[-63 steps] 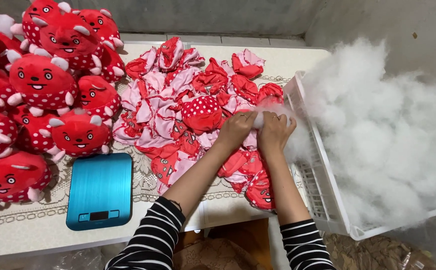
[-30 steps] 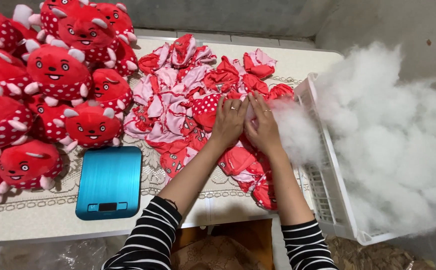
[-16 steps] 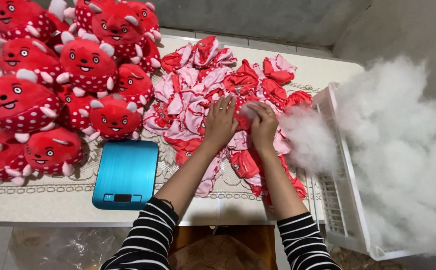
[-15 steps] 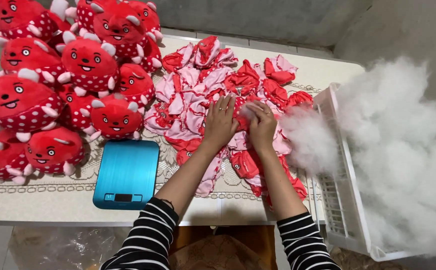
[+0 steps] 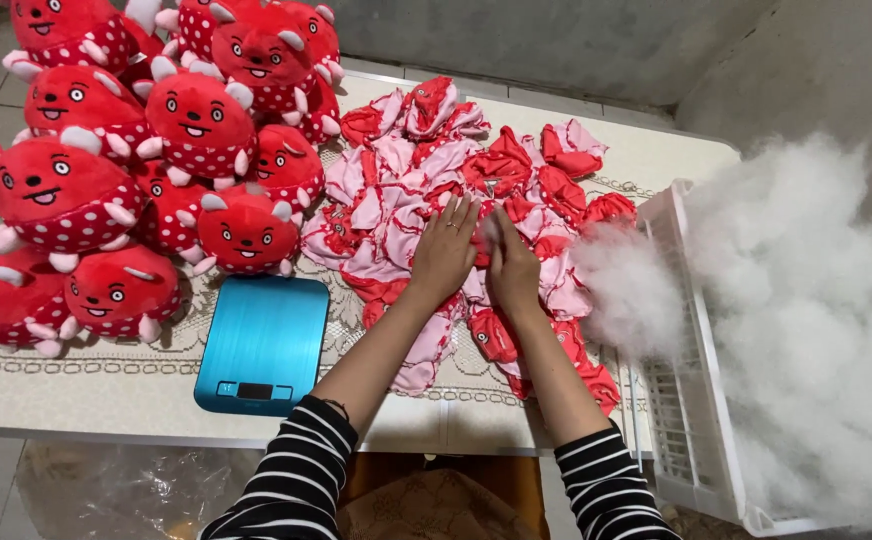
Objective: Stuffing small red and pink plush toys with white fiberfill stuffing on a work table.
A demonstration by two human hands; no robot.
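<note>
Both hands, left (image 5: 443,255) and right (image 5: 512,268), grip one red unstuffed toy skin (image 5: 484,240) beside white stuffing (image 5: 628,290).

The unstuffed toy skin (image 5: 483,238) under the hands is a limp piece of red fabric with white dots and pale pink lining, crumpled flat near the middle of the frame. It lies on top of a heap of unstuffed toy skins (image 5: 426,175) of the same red and pink cloth, spread loosely over the surface from the upper middle down toward the lower right. A small tuft of white stuffing (image 5: 487,228) shows at the skin's opening, between the two hands. Both palms press down on it, side by side.
</note>
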